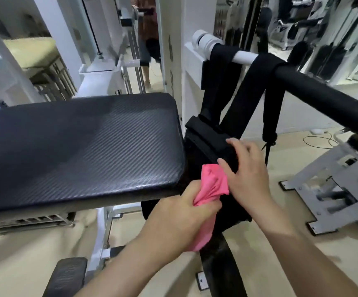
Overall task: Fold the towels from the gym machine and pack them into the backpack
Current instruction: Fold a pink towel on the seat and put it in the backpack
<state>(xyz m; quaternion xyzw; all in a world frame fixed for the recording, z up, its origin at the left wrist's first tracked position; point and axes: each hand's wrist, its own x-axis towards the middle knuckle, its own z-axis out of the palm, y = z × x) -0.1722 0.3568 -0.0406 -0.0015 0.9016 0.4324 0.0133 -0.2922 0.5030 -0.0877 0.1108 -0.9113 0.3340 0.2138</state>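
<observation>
A black backpack (203, 142) hangs by its straps from the gym machine's handle bar (315, 95), just right of the padded bench. My left hand (182, 211) grips a bunched pink towel (214, 181) at the backpack's opening; the towel's lower end hangs below my fist. My right hand (246, 170) holds the top edge of the backpack, its fingers curled over the black fabric beside the towel. The inside of the bag is hidden.
A black padded bench (77, 146) fills the left of the view. White machine frames and a mirror stand behind. A grey steel base (332, 189) and a cable lie on the beige floor to the right. A small black pad (66, 275) sits at the bottom left.
</observation>
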